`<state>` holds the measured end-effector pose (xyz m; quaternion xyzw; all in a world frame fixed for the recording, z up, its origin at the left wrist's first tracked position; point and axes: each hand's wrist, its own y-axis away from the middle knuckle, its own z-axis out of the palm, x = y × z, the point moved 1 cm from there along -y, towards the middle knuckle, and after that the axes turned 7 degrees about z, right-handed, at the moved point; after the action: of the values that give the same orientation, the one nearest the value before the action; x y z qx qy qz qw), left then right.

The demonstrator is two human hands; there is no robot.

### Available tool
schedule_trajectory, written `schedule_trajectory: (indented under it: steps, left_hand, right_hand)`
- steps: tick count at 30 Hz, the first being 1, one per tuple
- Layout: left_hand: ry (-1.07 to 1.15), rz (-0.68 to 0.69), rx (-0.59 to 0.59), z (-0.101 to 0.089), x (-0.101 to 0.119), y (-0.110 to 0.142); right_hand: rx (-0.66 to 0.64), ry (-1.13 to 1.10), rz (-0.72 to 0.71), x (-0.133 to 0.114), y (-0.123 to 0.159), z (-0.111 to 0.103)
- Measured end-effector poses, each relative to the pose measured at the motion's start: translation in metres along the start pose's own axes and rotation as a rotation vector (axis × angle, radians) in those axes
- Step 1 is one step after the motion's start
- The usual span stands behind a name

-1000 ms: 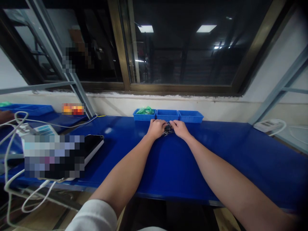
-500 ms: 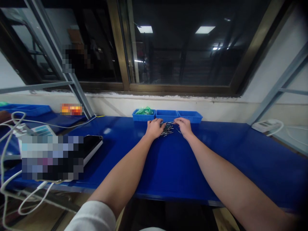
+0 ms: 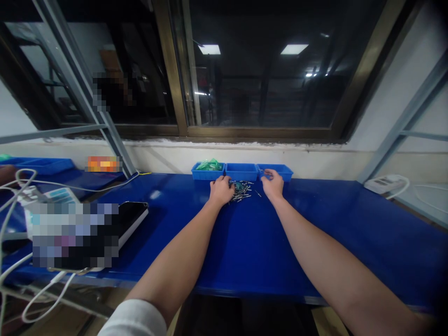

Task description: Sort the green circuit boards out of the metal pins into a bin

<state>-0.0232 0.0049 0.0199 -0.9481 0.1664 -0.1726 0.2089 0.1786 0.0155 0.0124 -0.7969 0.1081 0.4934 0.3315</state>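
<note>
A pile of thin metal pins (image 3: pixel 242 191), with a small dark greenish piece among them, lies on the blue table. My left hand (image 3: pixel 221 190) rests at the pile's left edge, its fingers loosely bent and apart, the tips partly hidden. Just over the front edge of the right blue bin (image 3: pixel 286 174), my right hand (image 3: pixel 273 185) is closed in a pinch; a thin metal pin (image 3: pixel 262 170) appears to stick out from the fingertips. One loose pin (image 3: pixel 258 193) lies between the pile and my right wrist.
Beside the right bin stand a middle blue bin (image 3: pixel 241 173) and a left one holding green plastic bags (image 3: pixel 210 165). At left are a phone (image 3: pixel 135 210), white cables and a power strip. Another person's hand (image 3: pixel 7 171) shows at the far left. A white device (image 3: pixel 385 183) lies at right.
My right hand has moved from the pile up to the right bin. My left hand has pulled slightly left, so more of the pile shows. The view has tilted a little.
</note>
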Motion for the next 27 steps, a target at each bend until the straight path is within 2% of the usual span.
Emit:
schedule_trajectory:
  steps: [9, 14, 18, 21, 23, 27]
  left_hand:
    - [-0.005, -0.004, -0.029, 0.0, 0.001, 0.0]
    - [-0.002, -0.003, -0.028, 0.002, 0.0, -0.001]
    - [0.022, 0.017, -0.04, 0.002, -0.001, 0.0]
    - [0.025, 0.052, -0.089, 0.003, 0.0, 0.002]
    - [0.008, 0.076, -0.145, 0.004, 0.001, 0.004]
    - [-0.013, 0.121, -0.272, 0.008, 0.001, 0.007]
  right_hand:
    - [-0.001, 0.14, 0.05, -0.002, 0.001, -0.003]
    - [-0.086, 0.195, 0.118, 0.0, 0.003, 0.0]
    - [-0.119, 0.246, 0.014, -0.001, 0.005, 0.002]
    - [-0.106, 0.345, -0.065, -0.007, 0.009, 0.002]
    - [-0.129, 0.432, -0.061, -0.011, 0.012, 0.002]
    - [-0.25, 0.658, 0.111, -0.019, 0.018, 0.003]
